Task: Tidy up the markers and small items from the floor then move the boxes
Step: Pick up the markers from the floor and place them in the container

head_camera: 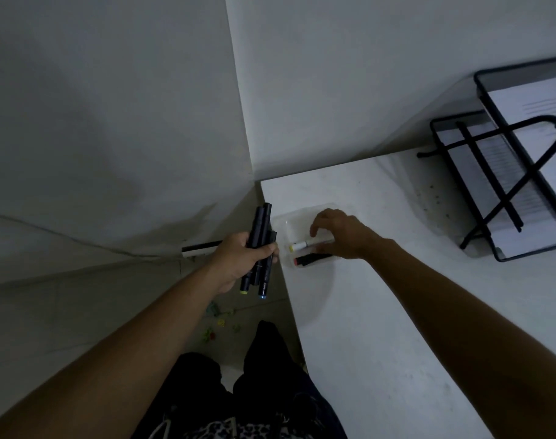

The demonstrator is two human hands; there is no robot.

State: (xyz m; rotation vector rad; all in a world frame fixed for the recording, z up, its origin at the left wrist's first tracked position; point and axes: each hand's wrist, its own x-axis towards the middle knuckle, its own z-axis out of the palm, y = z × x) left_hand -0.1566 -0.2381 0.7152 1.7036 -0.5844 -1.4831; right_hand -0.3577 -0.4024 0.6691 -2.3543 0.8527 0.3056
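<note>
Black markers (261,223), at least three, bundled in the left hand (238,263); two more lie in a clear tray (280,224) on the white surface (349,343).
Left hand grips its bundle just beyond the surface edge. Right hand (337,232) bends over the yellow-capped marker (302,246); grip unclear. Red-tipped marker (308,259) lies beside it.

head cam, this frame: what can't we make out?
Head view only:
Count of markers in the left hand: they overlap and the hand covers part.
Whether the right hand grips the yellow-capped marker: palm hides its barrel.
What the small items on the floor are: too small, dim.
Far side of the wire tray: cut off by right edge.
</note>
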